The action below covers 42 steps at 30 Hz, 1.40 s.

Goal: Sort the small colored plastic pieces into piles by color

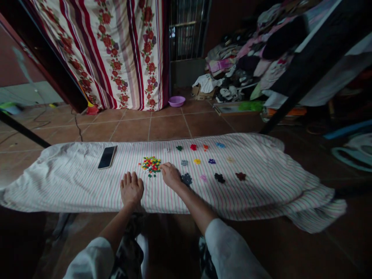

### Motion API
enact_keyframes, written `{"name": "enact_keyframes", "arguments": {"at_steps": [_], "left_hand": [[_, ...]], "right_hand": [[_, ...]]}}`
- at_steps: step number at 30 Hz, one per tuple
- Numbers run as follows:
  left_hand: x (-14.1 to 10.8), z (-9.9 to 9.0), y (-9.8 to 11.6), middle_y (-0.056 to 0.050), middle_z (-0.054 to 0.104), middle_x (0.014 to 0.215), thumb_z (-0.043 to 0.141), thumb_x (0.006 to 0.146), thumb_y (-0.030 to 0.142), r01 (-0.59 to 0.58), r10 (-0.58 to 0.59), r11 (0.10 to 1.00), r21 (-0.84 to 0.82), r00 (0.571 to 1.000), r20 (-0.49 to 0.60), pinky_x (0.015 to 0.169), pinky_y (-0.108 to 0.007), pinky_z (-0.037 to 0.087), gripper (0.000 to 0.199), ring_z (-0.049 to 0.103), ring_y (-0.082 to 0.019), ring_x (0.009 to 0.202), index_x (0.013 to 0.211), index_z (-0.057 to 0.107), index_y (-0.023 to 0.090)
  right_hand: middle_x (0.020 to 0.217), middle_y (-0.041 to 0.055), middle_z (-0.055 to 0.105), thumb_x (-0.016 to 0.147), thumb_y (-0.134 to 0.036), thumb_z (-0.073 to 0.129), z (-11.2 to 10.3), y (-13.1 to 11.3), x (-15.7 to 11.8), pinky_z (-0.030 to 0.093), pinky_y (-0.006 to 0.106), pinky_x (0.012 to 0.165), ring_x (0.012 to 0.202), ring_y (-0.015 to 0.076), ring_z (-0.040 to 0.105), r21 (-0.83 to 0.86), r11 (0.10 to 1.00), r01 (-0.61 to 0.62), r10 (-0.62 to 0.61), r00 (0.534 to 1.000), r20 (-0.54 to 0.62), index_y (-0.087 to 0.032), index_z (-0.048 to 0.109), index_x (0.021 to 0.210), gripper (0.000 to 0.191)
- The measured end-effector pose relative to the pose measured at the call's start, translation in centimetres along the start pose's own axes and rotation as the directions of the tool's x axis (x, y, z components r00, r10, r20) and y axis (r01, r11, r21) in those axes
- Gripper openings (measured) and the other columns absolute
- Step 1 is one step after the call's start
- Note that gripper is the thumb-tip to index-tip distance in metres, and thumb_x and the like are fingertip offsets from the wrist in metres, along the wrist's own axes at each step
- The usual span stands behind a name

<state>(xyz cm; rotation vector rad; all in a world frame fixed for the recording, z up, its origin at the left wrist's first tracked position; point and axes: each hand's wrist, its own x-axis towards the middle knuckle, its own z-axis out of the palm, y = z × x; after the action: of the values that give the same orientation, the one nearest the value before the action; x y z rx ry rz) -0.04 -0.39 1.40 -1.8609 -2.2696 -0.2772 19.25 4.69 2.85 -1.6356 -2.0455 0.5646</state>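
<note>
My left hand (131, 188) lies palm down on the striped cloth (87, 174), fingers stretched out, holding nothing. At the right edge of a mixed pile of small bead-like pieces (151, 164) in red, yellow, green and white is my right hand (171, 175). Its thumb and fingertips are pinched together; anything between them is too small to make out. Single-colour heaps spread out to the right, among them a dark grey heap (186, 178) close by my right wrist, a yellow heap (197, 161), a red heap (193, 147), a black heap (219, 178) and a brown heap (240, 176).
A phone (107, 157) rests on the cloth left of the pile. Beyond the covered surface are a tiled floor, a purple basin (177, 101) and a floral curtain (116, 54). Clothes (250, 58) are heaped at the back right. Dark slanting posts flank the surface.
</note>
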Motion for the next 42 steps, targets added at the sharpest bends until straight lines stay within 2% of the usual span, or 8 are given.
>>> {"name": "enact_keyframes", "arguments": {"at_steps": [5,18,25,31,36,42], "left_hand": [[0.1,0.1,0.0,-0.02,0.048,0.143,0.033,0.092,0.034,0.004,-0.004,1.0,-0.015,1.0,-0.004,0.112,-0.048,0.031,0.054,0.039,-0.031,0.138,0.135,0.051,0.009],[0.0,0.3,0.0,-0.02,0.048,0.143,0.031,0.092,0.034,0.016,-0.017,0.999,-0.041,1.0,-0.022,0.112,-0.049,0.031,0.053,0.039,-0.032,0.137,0.135,0.051,0.009],[0.0,0.1,0.2,-0.021,0.048,0.143,0.031,0.092,0.034,0.027,-0.028,0.997,-0.068,0.999,-0.018,0.112,-0.05,0.03,0.054,0.039,-0.032,0.137,0.134,0.051,0.008],[-0.1,0.2,0.1,-0.022,0.048,0.143,0.031,0.092,0.034,0.018,-0.02,0.997,-0.069,0.999,-0.031,0.112,-0.05,0.03,0.054,0.039,-0.033,0.137,0.134,0.052,0.008],[-0.1,0.4,0.0,-0.021,0.048,0.142,0.032,0.092,0.034,0.015,-0.017,0.997,-0.07,0.999,-0.035,0.112,-0.049,0.03,0.053,0.039,-0.032,0.137,0.134,0.051,0.008],[-0.1,0.7,0.0,-0.021,0.049,0.141,0.032,0.092,0.033,0.006,-0.009,0.998,-0.056,0.998,-0.057,0.111,-0.05,0.031,0.053,0.04,-0.033,0.136,0.133,0.052,0.007]], "right_hand": [[0.114,0.0062,0.063,0.092,-0.014,0.043,-0.4,-0.4,1.0,0.043,0.026,0.089,0.104,0.0166,0.058,-0.042,0.999,-0.017,0.02,0.997,0.069,-0.025,0.07,0.108,0.033],[0.109,0.0074,0.062,0.094,-0.019,0.045,0.5,-0.6,2.2,0.043,0.027,0.086,0.103,0.0174,0.057,-0.165,0.986,-0.037,0.053,0.994,0.094,-0.024,0.065,0.111,0.026],[0.108,0.007,0.063,0.096,-0.025,0.044,0.6,-0.9,2.1,0.043,0.026,0.08,0.099,0.017,0.059,-0.215,0.975,-0.048,0.064,0.996,0.066,-0.023,0.062,0.109,0.023],[0.106,0.0057,0.066,0.093,-0.021,0.044,0.0,-0.5,1.5,0.043,0.025,0.083,0.099,0.0156,0.06,-0.107,0.993,-0.048,0.048,0.999,-0.002,-0.02,0.061,0.106,0.022],[0.1,0.0041,0.068,0.089,-0.019,0.048,-2.0,2.0,1.0,0.044,0.024,0.082,0.094,0.0149,0.061,-0.033,0.996,-0.079,0.074,0.99,-0.117,-0.02,0.062,0.103,0.02],[0.099,0.0053,0.067,0.089,-0.018,0.046,-6.1,8.7,0.2,0.045,0.025,0.082,0.09,0.0155,0.061,-0.034,0.991,-0.129,0.11,0.936,-0.335,-0.021,0.067,0.102,0.025]]}}
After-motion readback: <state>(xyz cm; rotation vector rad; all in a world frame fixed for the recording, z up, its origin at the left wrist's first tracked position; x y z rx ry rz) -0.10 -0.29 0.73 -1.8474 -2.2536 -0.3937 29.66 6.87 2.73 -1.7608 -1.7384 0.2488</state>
